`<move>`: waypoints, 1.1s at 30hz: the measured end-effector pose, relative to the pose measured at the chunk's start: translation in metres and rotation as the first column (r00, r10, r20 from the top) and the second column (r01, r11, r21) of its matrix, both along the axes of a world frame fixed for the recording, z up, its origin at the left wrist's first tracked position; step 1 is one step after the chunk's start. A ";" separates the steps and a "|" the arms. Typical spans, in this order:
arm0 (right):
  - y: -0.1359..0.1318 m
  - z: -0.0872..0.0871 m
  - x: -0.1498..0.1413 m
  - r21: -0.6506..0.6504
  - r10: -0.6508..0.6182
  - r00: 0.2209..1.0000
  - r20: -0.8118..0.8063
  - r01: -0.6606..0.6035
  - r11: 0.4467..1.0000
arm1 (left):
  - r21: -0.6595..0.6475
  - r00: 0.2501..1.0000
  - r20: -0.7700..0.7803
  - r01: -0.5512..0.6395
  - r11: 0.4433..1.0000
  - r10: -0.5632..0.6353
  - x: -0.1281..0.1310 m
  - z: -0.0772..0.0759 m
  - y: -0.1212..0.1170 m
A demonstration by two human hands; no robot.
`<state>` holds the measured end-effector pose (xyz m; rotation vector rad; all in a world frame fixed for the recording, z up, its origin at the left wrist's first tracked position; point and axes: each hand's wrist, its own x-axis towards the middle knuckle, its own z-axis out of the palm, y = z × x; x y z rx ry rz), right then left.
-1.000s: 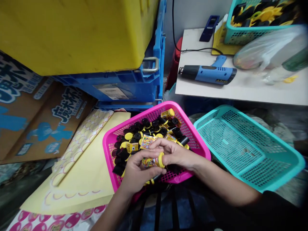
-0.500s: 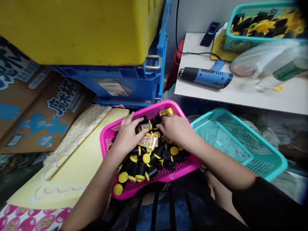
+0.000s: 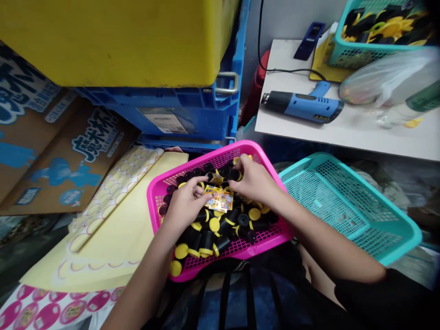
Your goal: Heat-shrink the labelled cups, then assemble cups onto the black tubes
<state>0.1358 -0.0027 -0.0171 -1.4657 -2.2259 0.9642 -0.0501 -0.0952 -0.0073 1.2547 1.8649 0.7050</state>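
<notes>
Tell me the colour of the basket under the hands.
The basket is bright pink, clearest in the head view.

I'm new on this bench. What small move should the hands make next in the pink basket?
Probably the right hand should lift the black tube with the yellow cap, since its fingers are on it, while the left hand stays beside the printed packet on the pile in the pink basket.

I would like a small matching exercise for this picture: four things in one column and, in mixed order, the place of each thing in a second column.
Things:
1. blue heat gun
2. black tubes with yellow caps
3. printed card
4. cardboard sheet with blue print

Places:
A. between the left hand and the right hand
B. below the blue plastic crate
C. on the white board
D. in the pink mesh basket

Pairs: 1-C, 2-D, 3-A, 4-B
</notes>
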 end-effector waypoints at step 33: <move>-0.041 0.001 0.015 -0.584 -0.352 0.528 -0.773 -0.373 0.721 | 0.231 0.889 0.300 -0.419 0.878 0.346 0.015 0.016 -0.041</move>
